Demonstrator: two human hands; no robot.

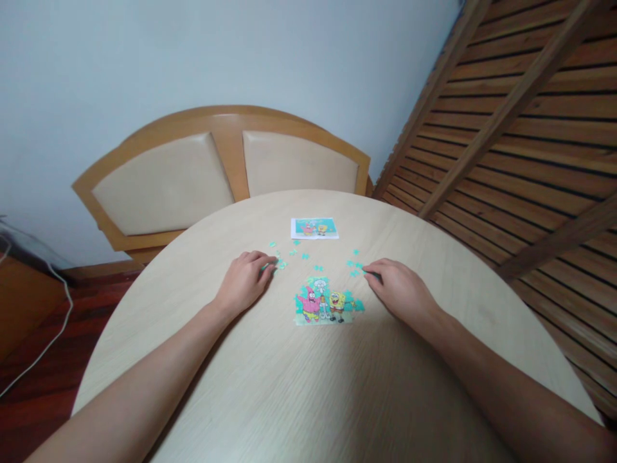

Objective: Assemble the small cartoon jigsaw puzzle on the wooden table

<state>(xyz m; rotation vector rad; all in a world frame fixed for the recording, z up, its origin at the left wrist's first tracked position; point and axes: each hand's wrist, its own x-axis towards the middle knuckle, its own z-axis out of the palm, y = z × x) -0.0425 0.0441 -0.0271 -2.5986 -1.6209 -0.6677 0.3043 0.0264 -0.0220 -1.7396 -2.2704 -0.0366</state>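
Note:
On the round table lies a partly joined jigsaw puzzle (321, 305) with a pink starfish, a tall pale figure and a yellow sponge character. My left hand (247, 278) rests left of it, thumb and fingertips drawn together at a small green jigsaw piece (281, 264), which they partly cover. Across from it, my right hand (398, 286) is curled with its fingertips at another green piece (359, 265) in a small cluster. Several loose green pieces, one a jigsaw piece (305, 256), lie between the hands, above the joined part.
A printed reference picture (315, 228) lies flat beyond the loose pieces. Behind the table (289, 399) stands a wooden chair back or headboard with cream panels (164, 183) against the wall. A slatted wooden screen (511, 128) leans at the right. A white cable (60, 321) hangs at far left.

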